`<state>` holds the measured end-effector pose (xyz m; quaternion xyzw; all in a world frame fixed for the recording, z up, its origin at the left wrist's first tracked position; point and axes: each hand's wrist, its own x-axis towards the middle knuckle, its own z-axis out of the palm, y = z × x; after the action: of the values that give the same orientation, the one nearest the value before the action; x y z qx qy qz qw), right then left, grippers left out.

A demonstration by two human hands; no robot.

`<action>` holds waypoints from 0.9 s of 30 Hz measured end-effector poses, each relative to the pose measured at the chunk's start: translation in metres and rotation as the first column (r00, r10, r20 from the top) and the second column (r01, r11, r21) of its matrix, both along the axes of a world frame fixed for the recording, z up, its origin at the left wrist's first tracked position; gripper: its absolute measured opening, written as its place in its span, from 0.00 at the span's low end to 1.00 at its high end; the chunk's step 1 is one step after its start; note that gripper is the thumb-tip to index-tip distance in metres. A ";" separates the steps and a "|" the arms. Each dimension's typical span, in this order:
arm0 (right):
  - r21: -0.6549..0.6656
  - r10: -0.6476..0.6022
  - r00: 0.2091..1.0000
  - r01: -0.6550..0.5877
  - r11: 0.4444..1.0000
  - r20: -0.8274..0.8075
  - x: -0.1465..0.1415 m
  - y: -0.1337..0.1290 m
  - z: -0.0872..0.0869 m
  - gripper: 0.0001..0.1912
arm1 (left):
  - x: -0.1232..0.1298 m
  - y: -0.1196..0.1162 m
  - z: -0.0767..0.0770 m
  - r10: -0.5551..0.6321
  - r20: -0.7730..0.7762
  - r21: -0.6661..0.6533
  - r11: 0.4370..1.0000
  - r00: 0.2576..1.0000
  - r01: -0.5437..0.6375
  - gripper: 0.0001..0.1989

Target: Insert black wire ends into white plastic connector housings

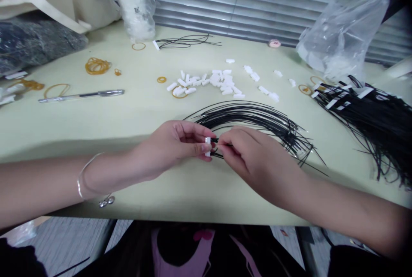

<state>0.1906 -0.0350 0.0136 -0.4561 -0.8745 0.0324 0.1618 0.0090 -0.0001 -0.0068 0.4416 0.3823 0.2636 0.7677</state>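
A pale green tabletop (106, 122) carries a curved spread of loose black wires (244, 112) near its middle, with a scatter of small white connectors (222, 80) just beyond them. Toward the left lie a pen (82, 95) and a heap of yellow rubber bands (97, 66); toward the far edge stands a bagged cup (135, 13), near a small wire bundle (186, 42). On the right, a thick pile of black wires with white ends (376, 114) lies by a clear plastic bag (341, 37).
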 end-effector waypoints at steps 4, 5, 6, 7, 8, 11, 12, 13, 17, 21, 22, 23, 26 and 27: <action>0.036 0.031 0.999 -0.030 0.999 -0.027 0.001 0.001 -0.003 0.10 | 0.000 0.001 -0.001 -0.012 0.030 -0.017 1.000 0.999 0.013 0.08; 0.028 0.033 0.999 -0.032 0.999 -0.027 0.003 0.002 -0.003 0.10 | 0.000 0.001 -0.001 0.002 0.055 -0.037 0.999 0.998 0.000 0.08; 0.016 0.044 0.999 -0.044 0.999 -0.022 0.005 0.003 -0.002 0.09 | -0.001 0.002 -0.002 0.018 0.075 -0.059 0.998 0.997 -0.014 0.08; 0.011 0.064 0.998 -0.063 0.998 -0.014 0.008 0.005 -0.001 0.08 | -0.001 0.002 -0.002 0.029 0.086 -0.076 0.997 0.996 -0.023 0.08; 0.014 0.092 0.996 -0.092 0.996 -0.002 0.011 0.006 0.000 0.08 | -0.001 0.002 -0.002 0.035 0.090 -0.088 0.996 0.995 -0.027 0.08; 0.072 0.194 0.980 -0.197 0.978 0.046 0.019 0.009 0.001 0.07 | -0.001 0.003 -0.002 0.042 0.094 -0.101 0.994 0.995 -0.033 0.08; 0.096 0.215 0.975 -0.221 0.971 0.061 0.020 0.009 0.001 0.08 | -0.001 0.003 -0.002 0.043 0.097 -0.101 0.994 0.994 -0.033 0.07; 0.116 0.232 0.970 -0.240 0.964 0.074 0.021 0.010 0.000 0.08 | -0.001 0.003 -0.002 0.044 0.102 -0.100 0.994 0.994 -0.033 0.07; 0.180 0.268 0.958 -0.284 0.942 0.105 0.017 0.013 -0.007 0.08 | -0.001 0.003 -0.003 0.044 0.105 -0.103 0.994 0.994 -0.034 0.07; 0.217 0.289 0.953 -0.303 0.928 0.094 0.014 0.015 -0.010 0.07 | -0.002 0.002 -0.003 0.047 0.101 -0.126 0.991 0.994 -0.034 0.07; 0.218 0.290 0.952 -0.306 0.927 0.100 0.014 0.015 -0.007 0.07 | -0.002 0.001 -0.002 0.046 0.102 -0.133 0.991 0.994 -0.032 0.07; 0.219 0.281 0.954 -0.298 0.929 0.108 0.015 0.014 -0.003 0.07 | -0.001 0.002 -0.001 0.051 0.105 -0.135 0.990 0.993 -0.036 0.07; 0.296 0.182 0.982 -0.191 0.936 0.060 0.018 0.007 0.013 0.04 | -0.001 0.006 0.002 0.108 0.162 -0.094 0.991 0.981 -0.094 0.07; 0.328 0.155 0.988 -0.152 0.932 0.016 0.019 0.004 0.018 0.03 | -0.002 0.009 0.004 0.144 0.190 -0.070 0.989 0.971 -0.133 0.07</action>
<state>0.2091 -0.0308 0.0312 -0.3529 -0.8998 -0.0988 0.2368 0.0074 0.0090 -0.0030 0.3642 0.3428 0.3475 0.7932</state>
